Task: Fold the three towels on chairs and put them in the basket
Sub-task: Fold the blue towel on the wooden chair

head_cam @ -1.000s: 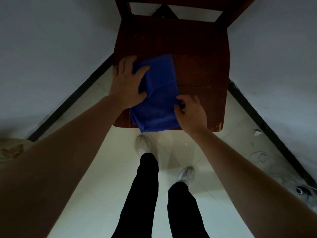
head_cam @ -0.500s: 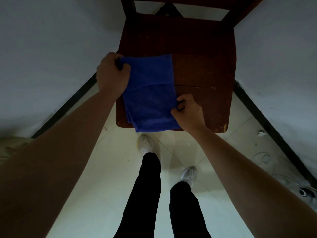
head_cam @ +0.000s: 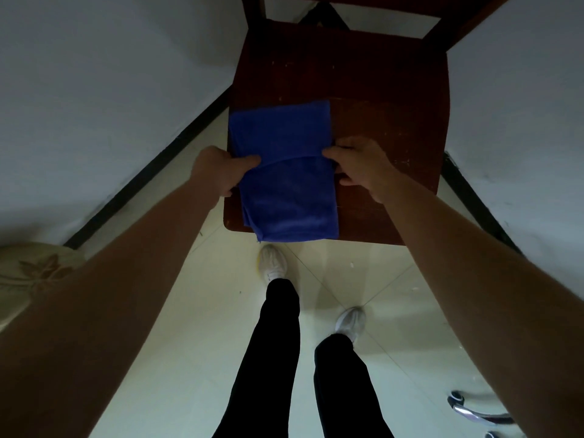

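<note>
A dark wooden chair fills the upper middle of the view, its seat worn and speckled, standing in a corner between two pale walls over a light tiled floor. On the left half of the seat lies a blue towel, already several layers thick, its near end hanging just over the front edge of the seat. No basket shows from here.

The left hand grips the towel's left edge at about the middle, thumb on top and the other fingers tucked under the cloth. The right hand mirrors it on the right edge — fingers closed on the cloth there, thumb lying along the crease line.

The step in hand looks like one more fold across the middle, where a soft ridge runs between the two thumbs. To do it well, both hands should lift at the same height and carry one half squarely over the other (uneven lifting would skew the stack), so the side edges line up. The layered left edge looks slightly stepped near the front corner — pinch all layers together so none slips out. Once laid over, a flat press along the crease should keep the bundle compact enough to carry in one piece.
</note>
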`<state>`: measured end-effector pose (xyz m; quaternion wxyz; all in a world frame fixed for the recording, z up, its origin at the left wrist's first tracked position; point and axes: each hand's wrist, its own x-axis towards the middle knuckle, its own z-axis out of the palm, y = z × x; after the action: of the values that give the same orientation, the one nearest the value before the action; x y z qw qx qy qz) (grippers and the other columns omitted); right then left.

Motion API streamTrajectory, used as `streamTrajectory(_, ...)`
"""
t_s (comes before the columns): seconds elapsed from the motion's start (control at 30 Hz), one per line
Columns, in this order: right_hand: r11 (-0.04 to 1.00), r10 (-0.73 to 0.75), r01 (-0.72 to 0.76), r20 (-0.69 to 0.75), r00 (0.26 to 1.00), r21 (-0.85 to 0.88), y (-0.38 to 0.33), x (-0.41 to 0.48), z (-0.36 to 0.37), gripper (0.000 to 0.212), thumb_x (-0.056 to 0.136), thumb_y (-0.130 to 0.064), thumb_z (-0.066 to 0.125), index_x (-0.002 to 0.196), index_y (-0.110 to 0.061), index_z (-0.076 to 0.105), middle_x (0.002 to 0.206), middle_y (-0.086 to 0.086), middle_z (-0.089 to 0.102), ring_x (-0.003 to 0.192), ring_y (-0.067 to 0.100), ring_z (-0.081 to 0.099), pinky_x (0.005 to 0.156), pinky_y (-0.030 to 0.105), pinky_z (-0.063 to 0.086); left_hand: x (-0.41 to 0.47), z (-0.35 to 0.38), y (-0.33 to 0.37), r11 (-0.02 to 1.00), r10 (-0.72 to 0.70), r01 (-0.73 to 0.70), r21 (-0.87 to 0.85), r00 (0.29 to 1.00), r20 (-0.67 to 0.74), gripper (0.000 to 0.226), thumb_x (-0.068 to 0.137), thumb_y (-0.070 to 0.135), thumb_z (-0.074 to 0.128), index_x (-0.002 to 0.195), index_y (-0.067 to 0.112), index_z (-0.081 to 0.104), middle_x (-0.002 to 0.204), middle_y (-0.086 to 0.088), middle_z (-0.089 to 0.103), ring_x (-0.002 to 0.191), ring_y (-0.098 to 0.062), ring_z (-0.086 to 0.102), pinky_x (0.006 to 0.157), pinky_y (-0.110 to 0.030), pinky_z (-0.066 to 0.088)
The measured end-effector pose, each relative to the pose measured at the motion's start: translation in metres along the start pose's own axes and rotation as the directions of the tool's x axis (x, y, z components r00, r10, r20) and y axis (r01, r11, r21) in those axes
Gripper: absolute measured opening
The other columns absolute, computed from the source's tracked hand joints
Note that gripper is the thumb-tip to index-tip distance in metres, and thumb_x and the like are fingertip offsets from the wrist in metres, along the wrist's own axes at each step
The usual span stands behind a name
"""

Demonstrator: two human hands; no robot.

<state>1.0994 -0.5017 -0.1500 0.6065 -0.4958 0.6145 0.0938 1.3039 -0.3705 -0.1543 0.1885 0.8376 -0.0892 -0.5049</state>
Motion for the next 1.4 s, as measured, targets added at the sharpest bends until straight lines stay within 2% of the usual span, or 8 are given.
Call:
streamTrajectory(0.1, 1.000, 0.024, -0.025, 0.058, 0.998, 0.016, -0.006, 0.002, 0.000, 0.057, 0.092, -0.027, 0.070, 0.143, -0.015, 0.047, 0.130, 0.005, 0.060, 0.102, 0.015, 0.065, 0.068, 0.024, 0.055, 0.004, 0.003, 0.003, 0.999, -0.035, 0.035, -0.026, 0.999, 0.003, 0.055, 0.077, 0.033, 0.082, 0.116, 0.001, 0.059, 0.121, -0.015, 0.064, 0.105, -0.029, 0.065, 0.074, -0.037, 0.054)
streamTrajectory(0.37, 0.993, 0.048, -0.073, 0.245, 0.968, 0.094, -0.008, 0.004, -0.021, 0.038, 0.088, -0.020, 0.073, 0.124, -0.016, 0.062, 0.123, -0.003, 0.064, 0.109, 0.012, 0.065, 0.093, 0.036, 0.056, 0.005, -0.010, 0.003, 0.961, -0.010, 0.088, -0.263, 0.958, 0.285, 0.061, 0.071, 0.021, 0.086, 0.126, 0.013, 0.060, 0.125, 0.000, 0.065, 0.108, -0.017, 0.064, 0.072, -0.029, 0.058)
streamTrajectory(0.5, 0.995, 0.045, -0.064, 0.226, 0.973, 0.078, -0.005, 0.006, -0.022, 0.034, 0.091, -0.023, 0.070, 0.123, -0.018, 0.062, 0.127, -0.001, 0.063, 0.110, 0.015, 0.064, 0.089, 0.034, 0.056, 0.007, -0.006, 0.003, 0.971, 0.007, 0.056, -0.232, 0.965, 0.261, 0.058, 0.073, 0.017, 0.085, 0.126, 0.010, 0.061, 0.125, -0.002, 0.064, 0.110, -0.021, 0.063, 0.090, -0.038, 0.056)
streamTrajectory(0.63, 0.991, 0.029, -0.058, 0.228, 0.973, 0.120, -0.001, 0.005, -0.020, 0.040, 0.093, -0.026, 0.066, 0.130, -0.019, 0.056, 0.130, 0.000, 0.060, 0.113, 0.018, 0.064, 0.099, 0.043, 0.052, 0.003, 0.000, 0.004, 0.963, 0.080, -0.015, -0.268, 0.969, 0.232, 0.057, 0.080, 0.018, 0.080, 0.131, 0.009, 0.057, 0.125, -0.002, 0.063, 0.110, -0.019, 0.063, 0.083, -0.030, 0.056)
streamTrajectory(0.93, 0.985, 0.020, -0.062, 0.251, 0.968, 0.163, 0.014, -0.006, -0.015, 0.044, 0.097, -0.019, 0.061, 0.139, -0.020, 0.049, 0.133, 0.001, 0.058, 0.112, 0.023, 0.064, 0.097, 0.048, 0.054, 0.000, 0.008, 0.001, 0.919, -0.035, 0.137, -0.369, 0.962, 0.270, 0.070, 0.073, 0.016, 0.085, 0.135, 0.010, 0.053, 0.130, -0.005, 0.062, 0.113, -0.024, 0.063, 0.088, -0.043, 0.057)
streamTrajectory(1.2, 0.965, -0.263, 0.263, 0.009, 0.965, 0.007, 0.016, -0.013, -0.022, 0.034, 0.094, -0.011, 0.064, 0.125, -0.020, 0.054, 0.122, -0.003, 0.060, 0.108, 0.010, 0.062, 0.090, 0.030, 0.056, -0.001, 0.003, 0.007, 0.922, 0.280, -0.232, -0.310, 0.953, 0.118, 0.046, 0.078, 0.006, 0.079, 0.120, 0.015, 0.063, 0.122, 0.001, 0.066, 0.111, -0.017, 0.064, 0.091, -0.036, 0.056)
streamTrajectory(1.3, 0.716, -0.605, 0.498, -0.078, 0.793, -0.489, 0.024, -0.025, -0.027, 0.028, 0.097, -0.020, 0.060, 0.123, -0.011, 0.053, 0.110, 0.000, 0.059, 0.085, 0.004, 0.059, 0.071, 0.014, 0.043, -0.011, 0.006, -0.003, 0.845, 0.534, -0.531, 0.064, 0.843, -0.061, 0.035, 0.082, 0.017, 0.077, 0.113, 0.011, 0.063, 0.111, -0.002, 0.067, 0.102, -0.017, 0.064, 0.088, -0.031, 0.053)
streamTrajectory(1.4, 0.257, -0.707, 0.509, 0.199, 0.678, -0.821, 0.047, -0.032, -0.034, 0.035, 0.095, -0.016, 0.061, 0.128, -0.008, 0.052, 0.126, 0.015, 0.055, 0.083, 0.024, 0.063, 0.064, 0.027, 0.044, -0.023, 0.011, -0.027, 0.541, 0.801, -0.684, 0.490, 0.596, -0.053, 0.019, 0.088, 0.015, 0.064, 0.104, 0.006, 0.063, 0.109, -0.014, 0.063, 0.094, -0.027, 0.061, 0.074, -0.036, 0.053)
